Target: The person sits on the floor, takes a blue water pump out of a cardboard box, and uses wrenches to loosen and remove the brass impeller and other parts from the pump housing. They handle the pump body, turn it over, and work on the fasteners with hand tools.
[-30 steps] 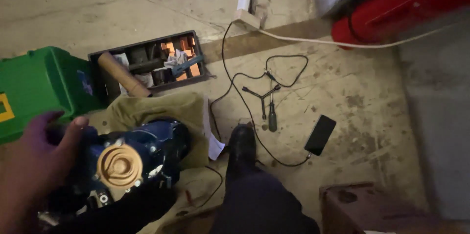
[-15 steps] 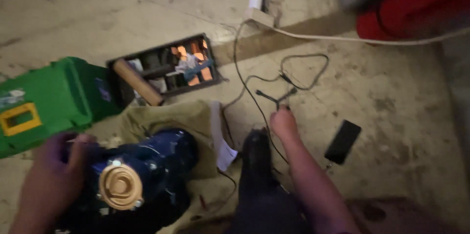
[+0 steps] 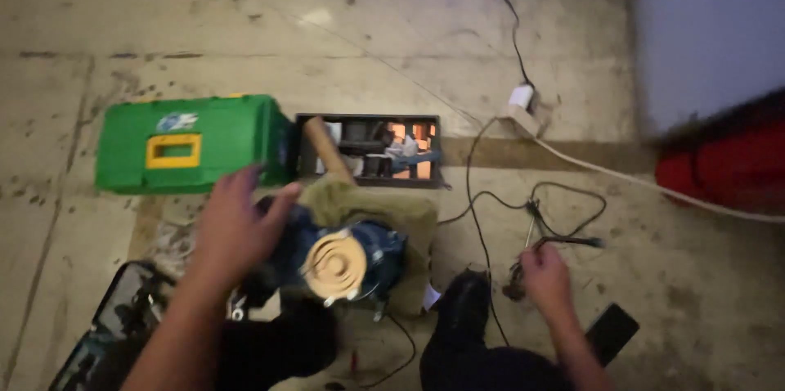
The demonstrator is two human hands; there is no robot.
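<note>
- A toolbox (image 3: pixel 190 144) is sitting closed on the floor (image 3: pixel 245 23) at far left, with a dark open case (image 3: pixel 123 317) lying below it at the frame's edge.
- The left hand (image 3: pixel 233 227) is hovering with fingers spread apart over the left side of the pump (image 3: pixel 339 256); whether it is touching the housing, I cannot tell.
- The pump is resting on a cloth (image 3: pixel 384 211), tan disc facing up, just below the tray (image 3: pixel 372 150) of small parts.
- The right hand (image 3: pixel 544 272) is closing on a metal tool (image 3: pixel 564 240) lying among the loops of a cable (image 3: pixel 491 219); the fingers are curled together, but the grip is too blurred to judge.
- A phone (image 3: pixel 612 332) is lying just right of that hand.
- Risk: lifting the tool could be snagging the cable and tugging the plug (image 3: pixel 520 98), since the loops are crossing it.
- Risk: the pump could be rolling off the cloth with only a loose hand beside it.
- Room: open floor is lying above and to the upper left; the right is being crowded by a red object (image 3: pixel 724 166), and the person's shoe (image 3: pixel 462 309) is sitting close between pump and cable.
</note>
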